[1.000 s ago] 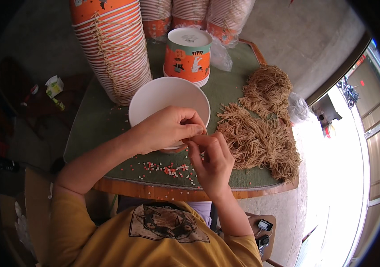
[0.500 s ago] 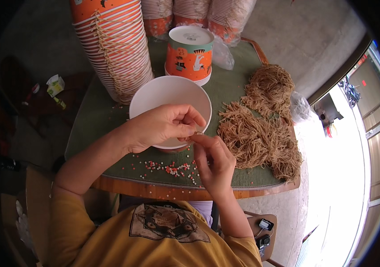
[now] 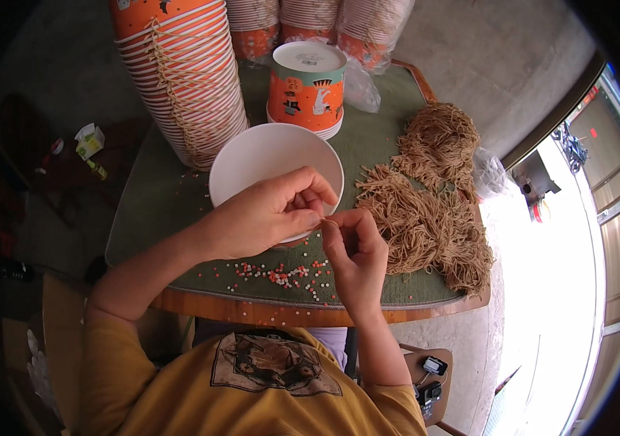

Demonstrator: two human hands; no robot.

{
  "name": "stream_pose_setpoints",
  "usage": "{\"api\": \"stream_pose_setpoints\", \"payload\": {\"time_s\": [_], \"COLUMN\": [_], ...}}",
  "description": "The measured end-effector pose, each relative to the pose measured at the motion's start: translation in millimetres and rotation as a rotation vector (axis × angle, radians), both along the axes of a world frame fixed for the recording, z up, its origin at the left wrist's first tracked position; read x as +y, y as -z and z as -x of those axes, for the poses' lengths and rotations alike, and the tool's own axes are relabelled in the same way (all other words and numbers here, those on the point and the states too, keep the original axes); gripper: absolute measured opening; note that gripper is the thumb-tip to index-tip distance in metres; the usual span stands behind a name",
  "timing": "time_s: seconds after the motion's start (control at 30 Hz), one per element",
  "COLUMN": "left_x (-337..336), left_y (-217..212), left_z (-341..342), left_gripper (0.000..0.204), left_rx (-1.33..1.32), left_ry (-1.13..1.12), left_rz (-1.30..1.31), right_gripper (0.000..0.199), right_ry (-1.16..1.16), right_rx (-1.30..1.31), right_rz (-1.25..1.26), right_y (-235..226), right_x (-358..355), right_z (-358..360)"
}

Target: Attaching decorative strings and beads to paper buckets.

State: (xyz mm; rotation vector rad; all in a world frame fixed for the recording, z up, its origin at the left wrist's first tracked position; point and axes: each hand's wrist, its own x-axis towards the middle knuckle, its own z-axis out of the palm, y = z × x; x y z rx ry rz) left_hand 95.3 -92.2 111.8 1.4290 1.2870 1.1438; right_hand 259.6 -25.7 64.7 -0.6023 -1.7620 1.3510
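A white-lined paper bucket (image 3: 252,156) stands mouth up before me on the table, tilted slightly toward me. Over its near rim, my left hand (image 3: 273,211) pinches with thumb and forefinger, the other fingers curled. My right hand (image 3: 357,251) pinches just beside it, at the bucket's right front edge. A short bit of thin tan cord (image 3: 330,221) shows between the fingertips of both hands. How it runs to the bucket is hidden by my fingers. To the right lie two heaps of tan cords, a far heap (image 3: 437,142) and a near heap (image 3: 426,225).
A tall stack of nested orange buckets (image 3: 190,87) with cord handles leans at the left. Behind stands an upside-down orange bucket (image 3: 306,94), with bagged stacks (image 3: 368,36) beyond. Small red and white dots (image 3: 281,276) are scattered along the near side of the green tabletop (image 3: 382,142).
Both hands have shifted slightly, the right thumb and forefinger now pressed closer together on the cord. The bucket stays in place.
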Motion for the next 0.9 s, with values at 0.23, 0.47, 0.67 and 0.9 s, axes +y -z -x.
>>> {"api": "stream_pose_setpoints", "payload": {"time_s": [0.23, 0.47, 0.67, 0.9], "left_x": [-1.6, 0.3, -3.5, -8.9], "left_y": [-2.9, 1.7, -5.0, -13.7], "left_z": [1.5, 9.8, 12.1, 2.6], "left_gripper": [0.024, 0.022, 0.019, 0.007], "left_rx": [-0.003, 0.051, 0.115, 0.204], "left_ry": [0.002, 0.012, -0.009, -0.056], "left_rz": [0.002, -0.049, 0.026, 0.120], "right_gripper": [0.006, 0.009, 0.008, 0.008], "right_ry": [-0.017, -0.035, -0.020, -0.018], "right_rx": [0.008, 0.026, 0.035, 0.013], "right_rz": [0.080, 0.051, 0.069, 0.029], "right_y": [-4.3, 4.5, 4.7, 5.5], "right_x": [-5.6, -0.7, -3.4, -5.7], "right_z": [2.6, 4.7, 3.6, 3.3]}}
